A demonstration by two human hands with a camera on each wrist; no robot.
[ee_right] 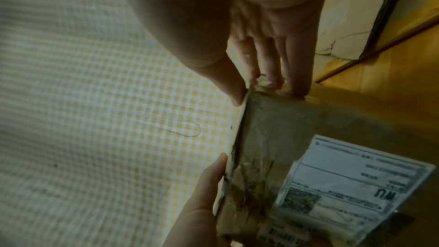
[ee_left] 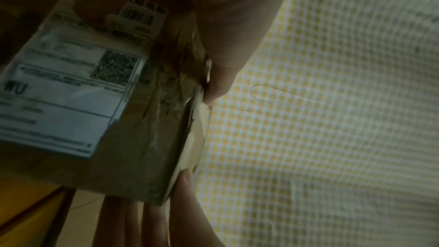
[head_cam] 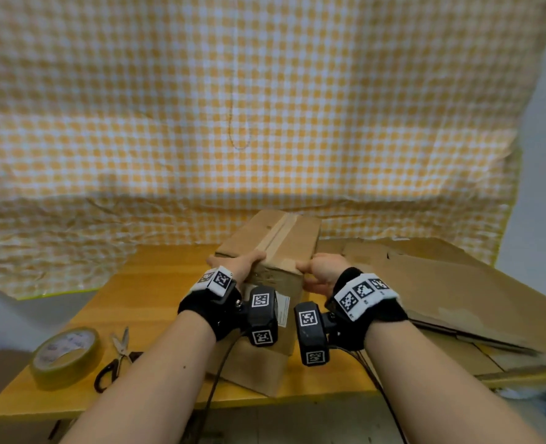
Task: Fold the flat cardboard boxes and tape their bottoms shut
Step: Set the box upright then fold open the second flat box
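On the table (head_cam: 156, 283), the tape roll (head_cam: 65, 355) lies flat at my 8 o'clock, with the scissors (head_cam: 116, 358) just beside it toward the box, blades pointing to 12. A stack of flat cardboard (head_cam: 451, 283) spreads from 2 to 4 o'clock, close to my right wrist. A checked cloth (head_cam: 265, 107) hangs behind everything. Nothing lies between my hands and the box.

The box (head_cam: 275, 245) stands in the middle of the table straight ahead of me, folded up, its long axis running from 6 toward 12 and leaning slightly to 1. A tape strip (head_cam: 279, 233) runs along that axis on its top face. The near end face carries a label (ee_left: 71, 85).

My left hand (head_cam: 238, 262) grips the near left top corner, thumb on the top face, fingers down the left side. My right hand (head_cam: 321, 272) clasps the near right corner, thumb on the top edge, fingers (ee_right: 297, 74) along the right side.
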